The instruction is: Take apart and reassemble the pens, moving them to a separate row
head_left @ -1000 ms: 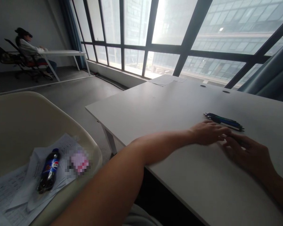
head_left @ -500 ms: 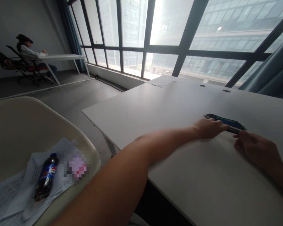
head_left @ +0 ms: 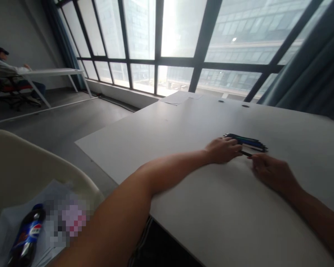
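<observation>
We're squaring the bundle of dark slim pens (head_left: 246, 142) on the white worktop (head_left: 211, 207), left hand (head_left: 221, 150) resting loose on it, right hand (head_left: 268, 171) pinching one pen; next needs a gentle nudge inward.

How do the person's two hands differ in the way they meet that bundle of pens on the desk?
The left hand lies at the near left end of the pens, its fingers laid over them; the right hand sits at their near right side, with only its fingertips reaching one dark pen. The left forearm stretches in from the lower left, the right forearm from the lower right. Both hands rest low on the white desk.
</observation>
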The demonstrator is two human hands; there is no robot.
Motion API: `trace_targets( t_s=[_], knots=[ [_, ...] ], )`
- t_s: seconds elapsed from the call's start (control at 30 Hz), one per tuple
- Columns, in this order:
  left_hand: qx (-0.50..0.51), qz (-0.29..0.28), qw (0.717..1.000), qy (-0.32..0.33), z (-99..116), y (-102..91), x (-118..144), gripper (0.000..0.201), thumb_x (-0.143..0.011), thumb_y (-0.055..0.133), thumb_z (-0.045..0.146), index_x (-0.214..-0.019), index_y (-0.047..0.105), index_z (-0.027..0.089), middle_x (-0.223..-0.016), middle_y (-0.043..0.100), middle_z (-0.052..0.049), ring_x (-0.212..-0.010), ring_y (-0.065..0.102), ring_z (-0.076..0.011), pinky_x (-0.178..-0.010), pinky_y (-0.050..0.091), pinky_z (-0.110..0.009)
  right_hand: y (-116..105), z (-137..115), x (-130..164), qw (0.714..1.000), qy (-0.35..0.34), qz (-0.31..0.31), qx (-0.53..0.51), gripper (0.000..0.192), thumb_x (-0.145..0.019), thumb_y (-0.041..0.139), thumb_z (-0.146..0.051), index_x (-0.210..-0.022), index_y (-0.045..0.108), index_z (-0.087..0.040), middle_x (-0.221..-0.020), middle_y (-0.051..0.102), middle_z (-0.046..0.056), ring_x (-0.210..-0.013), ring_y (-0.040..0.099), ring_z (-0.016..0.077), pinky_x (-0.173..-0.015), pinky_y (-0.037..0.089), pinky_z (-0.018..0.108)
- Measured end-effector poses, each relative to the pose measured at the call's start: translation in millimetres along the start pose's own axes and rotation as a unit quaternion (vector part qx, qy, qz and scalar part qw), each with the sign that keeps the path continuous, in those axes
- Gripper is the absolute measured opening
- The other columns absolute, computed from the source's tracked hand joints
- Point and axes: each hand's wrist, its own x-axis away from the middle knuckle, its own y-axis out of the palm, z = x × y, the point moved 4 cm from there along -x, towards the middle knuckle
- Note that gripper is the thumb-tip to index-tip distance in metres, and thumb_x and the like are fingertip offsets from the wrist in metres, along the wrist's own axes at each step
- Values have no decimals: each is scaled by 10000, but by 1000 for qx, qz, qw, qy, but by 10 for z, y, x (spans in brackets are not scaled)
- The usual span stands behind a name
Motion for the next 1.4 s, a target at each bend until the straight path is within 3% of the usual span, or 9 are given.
trace_targets(
  t_s=[0.17, 0.3, 0.43, 0.7, 0.9, 1.13, 1.23, 1.4],
  knots=[
    [45, -19, 998, -24, -24, -41, 25, 369, -969, 354, 447, -1031, 624, 203, -1033, 627, -75, -964, 594, -205, -767, 464, -301, -15, -123, 51, 998, -59, 9, -2, 432, -905, 356, -475, -854, 648, -161, -740, 671, 77, -629, 594, 180, -625, 412, 258],
    [70, -45, 995, -51, -26, -87, 28, 350, -955, 385, 464, -1161, 568, 247, -1091, 617, -62, -957, 604, -189, -772, 466, -285, -35, -160, 59, 999, -48, 14, 3, 412, -947, 322, -423, -852, 641, -181, -783, 679, 76, -676, 596, 185, -636, 397, 253],
    [70, -77, 992, -67, -13, -122, 27, 328, -961, 363, 454, -1098, 589, 260, -1045, 629, -46, -918, 615, -180, -768, 467, -274, -32, -174, 68, 999, -44, 9, 5, 367, -973, 323, -378, -928, 641, -200, -837, 687, 62, -713, 611, 181, -650, 389, 245],
    [72, -61, 994, -56, -39, -90, 24, 287, -955, 387, 400, -1050, 613, 251, -987, 654, -36, -906, 614, -176, -776, 477, -277, -29, -195, 72, 999, -48, 10, -14, 229, -936, 422, -247, -1063, 611, -221, -914, 690, 41, -759, 621, 166, -679, 403, 240],
    [68, -29, 997, -34, -20, -123, 12, 308, -956, 359, 243, -1164, 587, 251, -1095, 638, -61, -1041, 564, -186, -883, 463, -315, -76, -153, 51, 997, 8, 71, -24, 179, -883, 483, -189, -1009, 607, -223, -971, 682, 39, -834, 624, 183, -730, 427, 262],
    [63, -43, 990, -116, -62, -133, 16, 227, -935, 448, 361, -1058, 611, 261, -1047, 669, -27, -939, 619, -177, -789, 473, -283, -156, -56, 42, 982, 93, 157, -45, 160, -858, 469, -165, -954, 585, -217, -976, 664, 45, -820, 615, 190, -717, 446, 280],
    [54, -48, 986, -150, -87, -123, 29, 216, -928, 461, 382, -1024, 608, 257, -1016, 679, -15, -936, 620, -182, -782, 465, -282, -187, -83, 57, 980, 62, 174, -67, 173, -869, 447, -191, -988, 571, -209, -981, 652, 54, -766, 605, 181, -715, 458, 290],
    [53, -44, 981, -183, -132, -71, 30, 174, -927, 476, 353, -991, 604, 252, -1014, 666, -10, -925, 616, -183, -744, 471, -277, -222, -225, 100, 977, -58, 194, -66, 159, -877, 446, -215, -992, 556, -208, -899, 631, 62, -800, 584, 196, -778, 467, 322]
  ],
)
